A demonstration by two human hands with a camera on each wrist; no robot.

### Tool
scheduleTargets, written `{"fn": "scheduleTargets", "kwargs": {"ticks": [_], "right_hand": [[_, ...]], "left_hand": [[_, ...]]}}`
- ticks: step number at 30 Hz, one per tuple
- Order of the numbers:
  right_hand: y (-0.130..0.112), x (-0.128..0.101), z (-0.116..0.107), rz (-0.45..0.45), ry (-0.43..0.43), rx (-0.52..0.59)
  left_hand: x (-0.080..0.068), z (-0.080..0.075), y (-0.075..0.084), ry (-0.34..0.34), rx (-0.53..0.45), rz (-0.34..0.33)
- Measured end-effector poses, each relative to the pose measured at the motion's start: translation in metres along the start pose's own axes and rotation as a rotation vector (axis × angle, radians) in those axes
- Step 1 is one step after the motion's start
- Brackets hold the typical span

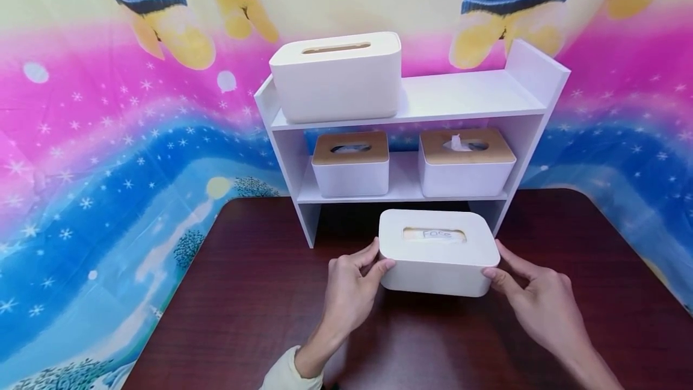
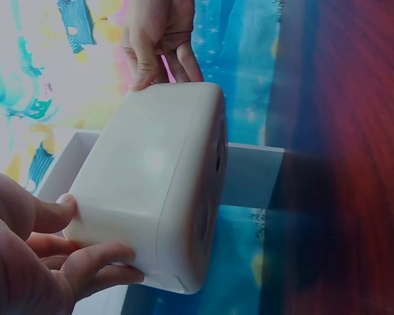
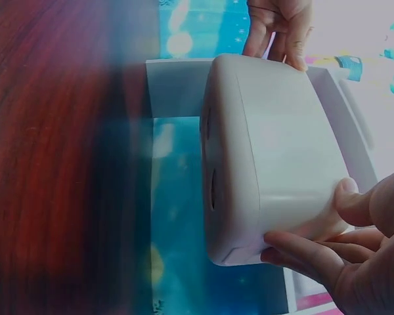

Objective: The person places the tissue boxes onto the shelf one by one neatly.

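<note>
In the head view a white tissue box (image 1: 439,278) with rounded corners hangs in front of the shelf, its underside facing the table in the wrist views. Through the slot in its lid shows a pale paper with handwriting like "Face" (image 1: 436,234). My left hand (image 1: 349,287) grips the box's left end, thumb on the front. At the opposite end my right hand (image 1: 541,303) holds it the same way. Both wrist views show the tissue box (image 2: 134,157) off the tabletop, with dark openings in its underside. Fingers of my right hand (image 3: 354,249) spread along its end.
Behind stands a white two-tier shelf (image 1: 460,94). A larger white tissue box (image 1: 341,92) sits on its top left. Below are two white boxes with wooden lids, a left one (image 1: 352,176) and a right one (image 1: 468,178). The dark red table (image 1: 243,294) meets a patterned cloth backdrop (image 1: 108,167).
</note>
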State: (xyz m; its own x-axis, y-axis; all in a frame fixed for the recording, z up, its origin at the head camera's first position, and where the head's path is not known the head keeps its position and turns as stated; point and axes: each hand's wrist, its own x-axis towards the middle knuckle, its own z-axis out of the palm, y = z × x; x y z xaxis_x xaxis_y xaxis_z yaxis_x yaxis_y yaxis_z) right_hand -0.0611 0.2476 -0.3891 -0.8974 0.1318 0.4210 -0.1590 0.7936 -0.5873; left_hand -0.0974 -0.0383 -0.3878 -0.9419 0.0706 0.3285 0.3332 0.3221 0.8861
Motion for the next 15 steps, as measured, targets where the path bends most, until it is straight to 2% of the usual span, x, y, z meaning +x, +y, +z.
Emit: {"fn": "scheduleTargets", "kwargs": {"ticks": [6,15], "right_hand": [[-0.006,0.004,-0.012,-0.039,0.027,-0.005],[-0.018,0.014,-0.030,-0.048,0.044,-0.005]], "left_hand": [[0.003,-0.001,0.009,0.003,-0.028,0.019],[0.012,-0.007,0.026,-0.007,-0.048,0.048]]}}
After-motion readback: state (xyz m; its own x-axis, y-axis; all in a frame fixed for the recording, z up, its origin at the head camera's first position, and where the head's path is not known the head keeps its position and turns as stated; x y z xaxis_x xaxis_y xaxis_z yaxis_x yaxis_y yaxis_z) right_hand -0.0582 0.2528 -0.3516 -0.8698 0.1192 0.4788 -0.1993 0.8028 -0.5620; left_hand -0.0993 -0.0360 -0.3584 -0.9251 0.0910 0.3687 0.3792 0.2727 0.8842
